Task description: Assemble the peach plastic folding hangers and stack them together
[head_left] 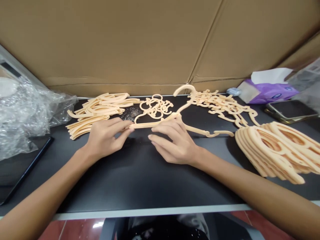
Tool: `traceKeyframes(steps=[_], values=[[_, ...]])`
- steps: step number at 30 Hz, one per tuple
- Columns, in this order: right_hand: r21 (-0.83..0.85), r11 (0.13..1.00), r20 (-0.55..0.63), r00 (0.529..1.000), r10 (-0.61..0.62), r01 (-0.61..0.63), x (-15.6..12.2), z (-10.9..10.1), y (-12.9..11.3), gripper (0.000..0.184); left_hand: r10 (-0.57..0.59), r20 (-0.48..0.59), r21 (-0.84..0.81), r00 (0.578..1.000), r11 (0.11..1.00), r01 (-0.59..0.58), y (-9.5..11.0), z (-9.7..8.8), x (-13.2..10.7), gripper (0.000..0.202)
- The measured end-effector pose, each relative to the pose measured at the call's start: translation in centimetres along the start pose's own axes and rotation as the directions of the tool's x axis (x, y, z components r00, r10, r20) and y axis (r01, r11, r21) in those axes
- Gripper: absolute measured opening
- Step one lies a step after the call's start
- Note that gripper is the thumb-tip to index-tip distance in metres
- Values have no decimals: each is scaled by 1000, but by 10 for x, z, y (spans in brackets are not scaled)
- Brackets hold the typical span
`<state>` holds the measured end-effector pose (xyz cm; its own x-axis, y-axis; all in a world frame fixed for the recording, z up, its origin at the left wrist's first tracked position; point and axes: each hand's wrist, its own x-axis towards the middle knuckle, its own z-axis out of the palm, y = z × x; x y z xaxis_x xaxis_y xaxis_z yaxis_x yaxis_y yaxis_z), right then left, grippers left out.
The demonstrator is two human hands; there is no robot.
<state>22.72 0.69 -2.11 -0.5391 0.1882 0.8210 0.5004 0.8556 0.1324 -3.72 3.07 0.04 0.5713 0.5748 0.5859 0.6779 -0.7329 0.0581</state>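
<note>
Two bare forearms reach in from the near corners, the left forearm (62, 181) slanting far and right, the right forearm (245, 183) far and left. Both wrists run almost straight on. The left hand (103, 136) has thumb (123, 138) and forefinger (121, 125) brought together in a pinch, tips toward the right. Well apart from it, the right hand (175, 140) shows its back, fingers bent and pointing left in a grip; its thumb is hard to make out among them.
</note>
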Motion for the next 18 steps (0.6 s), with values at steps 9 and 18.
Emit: traceKeyframes(steps=[9,18], values=[[155,958,-54,967,251,-240,-5,7,8,13,-179,-45,32,983,983,180,-6,-2,0,17],[-252,639,108,635,765,-726,1,-19,27,56,-230,-139,25,963,972,235,-14,0,-5,17]])
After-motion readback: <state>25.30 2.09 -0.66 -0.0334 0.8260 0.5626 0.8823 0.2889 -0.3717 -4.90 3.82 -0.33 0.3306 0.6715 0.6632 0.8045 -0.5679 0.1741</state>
